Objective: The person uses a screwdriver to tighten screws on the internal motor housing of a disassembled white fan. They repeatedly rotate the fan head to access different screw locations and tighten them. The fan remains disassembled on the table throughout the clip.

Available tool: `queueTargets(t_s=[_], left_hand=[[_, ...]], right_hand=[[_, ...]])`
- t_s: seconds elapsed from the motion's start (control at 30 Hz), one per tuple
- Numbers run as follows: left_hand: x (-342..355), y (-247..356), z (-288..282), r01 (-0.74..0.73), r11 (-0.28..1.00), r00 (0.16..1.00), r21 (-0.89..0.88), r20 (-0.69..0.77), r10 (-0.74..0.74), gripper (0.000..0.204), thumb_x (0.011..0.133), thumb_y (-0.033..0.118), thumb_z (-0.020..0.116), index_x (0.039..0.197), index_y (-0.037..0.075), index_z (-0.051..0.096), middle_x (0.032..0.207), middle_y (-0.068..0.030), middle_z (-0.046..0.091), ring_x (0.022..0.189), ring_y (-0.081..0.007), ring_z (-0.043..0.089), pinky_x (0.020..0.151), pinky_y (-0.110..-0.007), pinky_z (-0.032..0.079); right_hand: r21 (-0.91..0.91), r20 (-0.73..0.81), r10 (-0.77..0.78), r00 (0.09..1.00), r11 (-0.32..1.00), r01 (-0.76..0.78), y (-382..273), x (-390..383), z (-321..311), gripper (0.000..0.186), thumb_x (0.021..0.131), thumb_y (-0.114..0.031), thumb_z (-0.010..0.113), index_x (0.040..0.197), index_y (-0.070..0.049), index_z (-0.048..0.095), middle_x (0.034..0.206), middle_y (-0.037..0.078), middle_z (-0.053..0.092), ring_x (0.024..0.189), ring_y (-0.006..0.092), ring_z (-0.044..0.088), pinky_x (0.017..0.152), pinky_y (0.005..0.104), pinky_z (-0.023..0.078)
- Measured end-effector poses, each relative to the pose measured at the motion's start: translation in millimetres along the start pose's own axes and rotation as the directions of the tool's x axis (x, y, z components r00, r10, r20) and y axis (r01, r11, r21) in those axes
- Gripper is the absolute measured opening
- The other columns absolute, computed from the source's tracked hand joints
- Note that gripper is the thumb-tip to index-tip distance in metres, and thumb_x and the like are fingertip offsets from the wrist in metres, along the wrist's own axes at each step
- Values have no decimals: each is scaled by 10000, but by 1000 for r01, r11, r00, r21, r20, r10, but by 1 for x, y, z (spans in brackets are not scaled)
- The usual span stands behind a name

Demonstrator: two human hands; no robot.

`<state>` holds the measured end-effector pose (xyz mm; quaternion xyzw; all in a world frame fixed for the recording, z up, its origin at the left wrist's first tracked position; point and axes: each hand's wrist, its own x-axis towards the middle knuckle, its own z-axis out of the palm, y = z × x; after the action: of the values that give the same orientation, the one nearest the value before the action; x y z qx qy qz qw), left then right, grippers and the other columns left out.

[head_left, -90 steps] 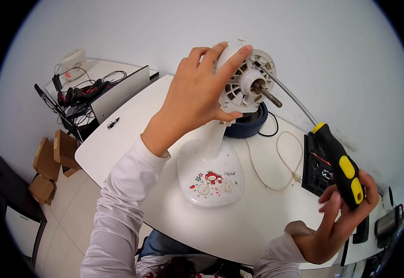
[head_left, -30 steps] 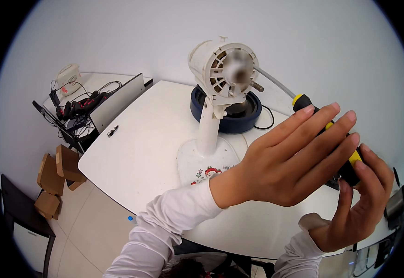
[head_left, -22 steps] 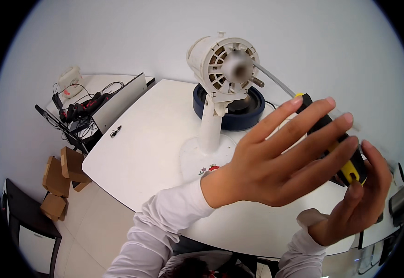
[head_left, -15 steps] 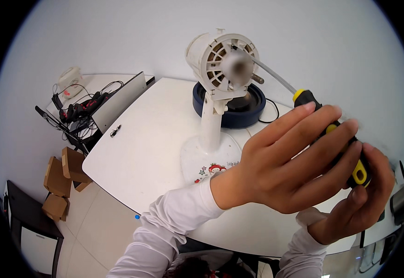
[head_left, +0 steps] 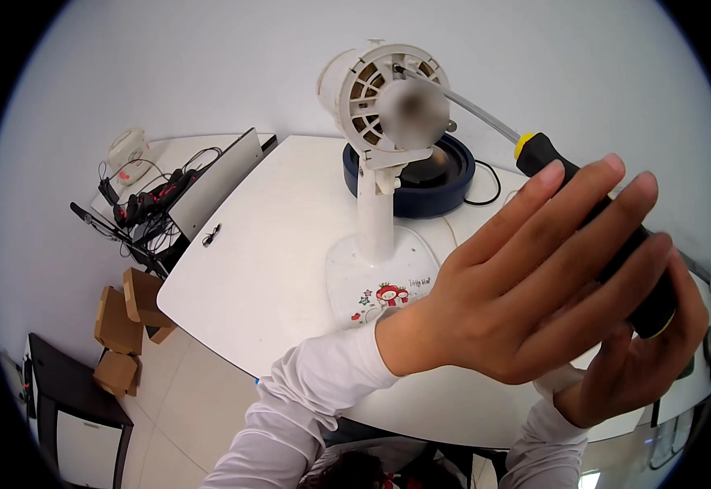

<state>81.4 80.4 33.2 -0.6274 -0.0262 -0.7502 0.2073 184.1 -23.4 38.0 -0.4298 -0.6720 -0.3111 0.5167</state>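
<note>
A white fan motor housing [head_left: 335, 90] sits upright on its stand [head_left: 376, 228], whose base [head_left: 343, 269] carries a red cartoon print. The housing's middle is blurred. A long screwdriver [head_left: 539, 155] with a black and yellow handle reaches up to the housing's upper front, its tip among the openings above the middle. My left hand [head_left: 498, 301] lies across the handle, fingers stretched out and a little apart, hiding part of it. Behind and below it, my right hand [head_left: 640, 359] is closed on the handle's end, partly hidden by the left.
The white table [head_left: 233, 301] holds a dark blue round base [head_left: 429, 196] with a black cord. At left are a side desk [head_left: 183, 143] with tangled cables [head_left: 148, 200], cardboard boxes [head_left: 115, 318] and a dark cabinet [head_left: 70, 375]. Metal items stand at far right.
My left hand left the motor housing and moved down and right onto the screwdriver's handle. Since a second ago, the screwdriver's tip appears higher on the housing's face.
</note>
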Motion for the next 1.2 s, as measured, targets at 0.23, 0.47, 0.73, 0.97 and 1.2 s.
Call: queueTargets(t_s=[0.23, 0.47, 0.73, 0.97, 1.2], left_hand=[[-1, 2, -6, 2, 1000, 995, 19, 96, -4, 208, 800, 147, 526, 966, 76, 630, 1056, -117, 640, 946, -264, 623, 904, -383, 427], [-6, -67, -62, -94, 978, 962, 189, 269, 40, 930, 595, 311, 803, 1317, 83, 262, 1354, -209, 301, 1229, -371, 349, 974, -547, 304], [-13, -129, -82, 336, 918, 747, 210, 535, -395, 1235, 500, 394, 862, 1419, 75, 101, 1450, -182, 126, 1334, -341, 189, 1040, -488, 259], [-21, -151, -76, 566, 824, 649, 21, 604, -462, 1320, 458, 328, 888, 1430, 80, 31, 1465, -137, 85, 1327, -286, 229, 1050, -439, 303], [-20, -148, -70, 599, 800, 644, -34, 614, -456, 1225, 502, 217, 872, 1423, 95, 73, 1433, -124, 192, 1242, -268, 384, 1017, -416, 372]], right_hand=[[105, 81, 0, 997, 994, -9, 5, -1, 0, 498, 836, -309, 621, 1154, 40, 463, 1063, 127, 530, 953, 198, 572, 758, 286, 498], [-16, 199, 56, 978, 998, -54, 13, 7, -12, 457, 836, -143, 550, 1236, 39, 422, 1128, 172, 544, 701, 152, 595, 534, 203, 439], [68, -113, 222, 969, 974, -215, 13, -13, 15, 472, 843, -147, 534, 1257, 41, 405, 1082, 179, 556, 638, 148, 588, 501, 199, 422], [103, -135, 259, 956, 964, -247, 19, -20, 18, 492, 841, -162, 547, 1258, 46, 389, 1085, 189, 546, 655, 160, 592, 518, 204, 436], [125, -139, 266, 954, 960, -249, 24, -23, 19, 514, 838, -177, 560, 1258, 52, 372, 1089, 200, 537, 671, 172, 595, 535, 209, 450]])
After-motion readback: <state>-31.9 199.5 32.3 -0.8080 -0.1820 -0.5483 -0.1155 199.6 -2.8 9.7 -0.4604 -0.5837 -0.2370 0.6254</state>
